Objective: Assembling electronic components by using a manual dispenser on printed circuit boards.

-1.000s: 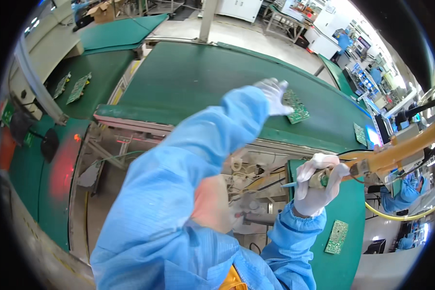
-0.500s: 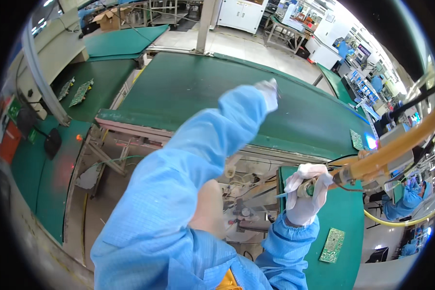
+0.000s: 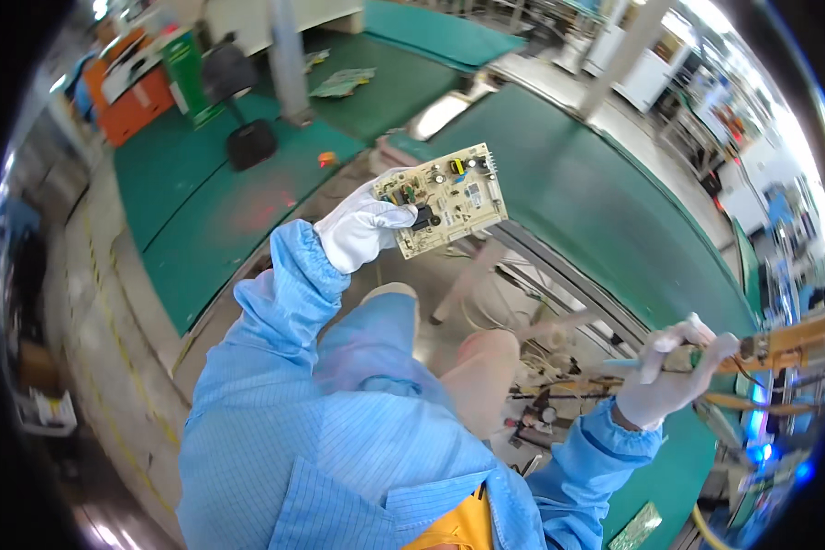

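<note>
My left hand [image 3: 357, 231], in a white glove, grips the left end of a beige circuit board [image 3: 458, 203]. The board is held up tilted, component side showing, with capacitors, a black part and a yellow part on it. Off to the right, my gloved right hand [image 3: 658, 390] is closed round a slim hand tool [image 3: 680, 358] with a pale blue tip. A tan sleeve or hose [image 3: 793, 346] meets the tool's rear end; its exact kind cannot be made out. Below that hand, another circuit board [image 3: 634, 528] lies on a green mat [image 3: 674, 477].
A green conveyor belt [image 3: 596, 192] runs beyond my knees, with a metal rail along its near edge. More boards [image 3: 344, 82] lie on green matting at the far left. A black stand [image 3: 250, 145] and an orange bin [image 3: 137, 108] are on the left bench. A yellow hose [image 3: 706, 527] hangs lower right.
My left hand was stretched over the conveyor; now it is drawn back at the left with a circuit board in it. The view has swung left. My right hand still holds the tool.
</note>
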`<action>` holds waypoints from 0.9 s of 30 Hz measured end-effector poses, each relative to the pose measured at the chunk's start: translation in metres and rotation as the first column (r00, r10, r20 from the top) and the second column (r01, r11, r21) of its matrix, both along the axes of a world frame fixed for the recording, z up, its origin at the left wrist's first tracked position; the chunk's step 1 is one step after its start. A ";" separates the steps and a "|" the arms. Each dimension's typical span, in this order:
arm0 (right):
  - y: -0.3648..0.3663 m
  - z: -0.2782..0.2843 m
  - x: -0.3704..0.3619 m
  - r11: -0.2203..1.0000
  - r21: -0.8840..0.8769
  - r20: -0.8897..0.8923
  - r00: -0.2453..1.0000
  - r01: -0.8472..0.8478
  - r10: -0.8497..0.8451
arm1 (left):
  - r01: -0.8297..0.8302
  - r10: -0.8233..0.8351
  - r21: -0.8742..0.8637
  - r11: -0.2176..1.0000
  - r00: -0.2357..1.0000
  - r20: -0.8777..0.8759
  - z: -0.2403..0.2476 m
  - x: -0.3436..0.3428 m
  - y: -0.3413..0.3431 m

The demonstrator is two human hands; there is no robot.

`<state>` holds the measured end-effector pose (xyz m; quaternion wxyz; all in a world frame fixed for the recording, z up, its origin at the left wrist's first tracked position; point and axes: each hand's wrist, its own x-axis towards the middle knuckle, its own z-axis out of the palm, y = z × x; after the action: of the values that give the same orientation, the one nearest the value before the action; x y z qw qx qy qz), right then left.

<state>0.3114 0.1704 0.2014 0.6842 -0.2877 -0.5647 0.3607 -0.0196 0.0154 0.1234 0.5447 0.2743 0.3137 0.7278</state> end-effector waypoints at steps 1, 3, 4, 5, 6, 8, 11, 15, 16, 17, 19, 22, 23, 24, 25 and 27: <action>-0.005 0.004 -0.008 0.999 0.000 0.009 0.999 -0.041 0.041 | -0.103 0.103 0.007 0.995 0.994 -0.038 0.003 -0.006 -0.022; -0.013 0.013 -0.019 0.942 -0.042 -0.160 0.933 -0.332 0.322 | -0.261 0.261 0.015 0.965 0.963 -0.067 0.001 -0.020 -0.063; -0.011 0.011 -0.022 0.911 -0.007 -0.185 0.895 -0.413 0.405 | -0.299 0.299 0.014 0.954 0.952 -0.064 0.002 -0.028 -0.081; -0.010 0.011 -0.027 0.895 -0.008 -0.180 0.881 -0.446 0.437 | -0.319 0.320 0.023 0.947 0.945 -0.064 0.004 -0.035 -0.097; -0.009 0.011 -0.033 0.875 0.004 -0.214 0.855 -0.484 0.473 | -0.332 0.334 0.034 0.943 0.940 -0.071 0.007 -0.043 -0.108; -0.006 0.014 -0.041 0.826 0.023 -0.272 0.792 -0.563 0.547 | -0.408 0.410 0.031 0.912 0.909 -0.077 0.010 -0.052 -0.135; 0.001 0.016 -0.047 0.759 0.008 -0.277 0.728 -0.651 0.627 | -0.490 0.490 0.020 0.871 0.872 0.024 -0.003 -0.075 -0.158; 0.000 0.021 -0.054 0.745 -0.020 -0.342 0.705 -0.667 0.622 | -0.547 0.539 0.002 0.837 0.827 0.160 -0.007 -0.093 -0.167; 0.001 0.021 -0.054 0.729 -0.008 -0.315 0.694 -0.684 0.647 | -0.550 0.541 0.002 0.835 0.820 0.187 -0.006 -0.095 -0.167; 0.002 0.020 -0.053 0.715 0.003 -0.288 0.684 -0.699 0.670 | -0.585 0.576 0.005 0.811 0.800 0.168 -0.010 -0.099 -0.168; 0.002 0.019 -0.054 0.723 0.002 -0.294 0.691 -0.690 0.661 | -0.602 0.596 -0.014 0.798 0.786 0.168 -0.012 -0.105 -0.167; 0.000 0.018 -0.053 0.744 0.003 -0.314 0.706 -0.668 0.635 | -0.631 0.631 -0.053 0.774 0.760 0.157 -0.011 -0.107 -0.165; -0.001 0.017 -0.052 0.775 -0.004 -0.310 0.737 -0.632 0.600 | -0.621 0.618 -0.044 0.783 0.768 0.169 -0.010 -0.106 -0.166; -0.002 0.018 -0.051 0.805 -0.010 -0.305 0.768 -0.594 0.563 | -0.609 0.603 -0.032 0.793 0.776 0.182 -0.008 -0.105 -0.165; -0.002 0.018 -0.049 0.833 -0.016 -0.300 0.797 -0.554 0.524 | -0.597 0.589 -0.021 0.802 0.785 0.193 -0.006 -0.105 -0.164; -0.001 0.018 -0.044 0.833 -0.013 -0.292 0.799 -0.553 0.526 | -0.604 0.589 0.004 0.797 0.779 0.213 -0.003 -0.103 -0.161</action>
<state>0.2671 0.1693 0.2193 0.6101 -0.0947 -0.5038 0.6041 -0.1229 -0.1458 0.1206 0.3048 0.1054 0.3013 0.8973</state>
